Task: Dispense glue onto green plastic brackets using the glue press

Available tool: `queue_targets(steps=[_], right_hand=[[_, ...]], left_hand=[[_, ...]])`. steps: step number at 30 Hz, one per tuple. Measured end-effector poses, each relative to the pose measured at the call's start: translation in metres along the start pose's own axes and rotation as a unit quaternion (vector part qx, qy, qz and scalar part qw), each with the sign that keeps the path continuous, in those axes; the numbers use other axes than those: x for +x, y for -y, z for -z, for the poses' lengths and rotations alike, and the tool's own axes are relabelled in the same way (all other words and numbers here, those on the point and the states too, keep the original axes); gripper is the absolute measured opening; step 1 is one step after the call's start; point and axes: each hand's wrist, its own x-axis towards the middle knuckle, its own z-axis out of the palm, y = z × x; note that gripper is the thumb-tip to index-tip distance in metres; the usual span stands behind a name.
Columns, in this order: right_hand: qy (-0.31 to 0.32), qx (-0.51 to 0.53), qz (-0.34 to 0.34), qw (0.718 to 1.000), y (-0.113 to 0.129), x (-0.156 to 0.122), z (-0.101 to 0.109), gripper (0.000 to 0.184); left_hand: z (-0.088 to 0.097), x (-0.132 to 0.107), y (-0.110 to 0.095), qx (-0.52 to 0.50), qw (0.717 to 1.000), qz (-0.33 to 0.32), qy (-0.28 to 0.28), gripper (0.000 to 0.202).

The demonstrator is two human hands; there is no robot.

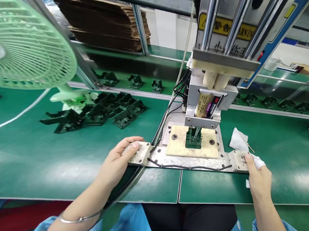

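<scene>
Right hand: here's your right hand (260, 178), lower right of the frame, thumb on the button box (236, 162), fingers curled snugly round its end.
Left hand: your left hand (114, 165), lower centre, clasps the other box (144, 156) loosely, thumb across its top.
Good form: best to press evenly with both thumbs, I'd judge, fingers well clear.
Green part: sitting on the pale block (176, 149), right of centre, the green part (193, 141) wants to lie square beneath the press (200, 121); contact, I can't tell.
Press label: "190", beside what looks like "3M".
Yellow sign: upper right, the yellow sign (243, 31) reads "警告" and "WARNIN", its end hidden.
</scene>
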Motion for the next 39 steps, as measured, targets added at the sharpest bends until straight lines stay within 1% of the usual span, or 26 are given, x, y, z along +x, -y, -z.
queue_targets(steps=[5,8,10,15,20,25,33,39], right_hand=[[-0.004,-0.01,0.003,1.0,0.002,0.0,0.001,0.074],[-0.002,-0.004,0.004,1.0,0.003,-0.001,0.001,0.073],[-0.004,-0.003,0.0,1.0,0.003,-0.001,0.001,0.073],[-0.017,-0.008,-0.017,1.0,0.003,0.0,0.001,0.076],[-0.015,-0.002,-0.018,1.0,0.002,0.001,0.0,0.076],[-0.016,-0.001,-0.02,1.0,0.001,0.001,0.0,0.076],[-0.017,-0.006,-0.023,1.0,0.0,0.001,0.001,0.075],[-0.017,-0.001,-0.027,0.999,0.001,0.001,-0.001,0.074]], left_hand=[[0.0,0.0,-0.003,0.002,1.0,-0.005,-0.001,0.054],[0.001,0.0,-0.003,0.023,1.0,-0.012,-0.003,0.054],[0.002,0.001,0.001,0.036,0.999,-0.018,0.0,0.055],[0.007,0.009,0.014,0.044,0.998,-0.039,0.0,0.065],[0.011,0.011,0.019,0.043,0.998,-0.038,0.006,0.06],[0.011,0.012,0.02,0.044,0.998,-0.04,0.004,0.058],[0.011,0.012,0.021,0.04,0.998,-0.038,0.011,0.055],[0.011,0.014,0.023,0.029,0.999,-0.037,0.009,0.057]])
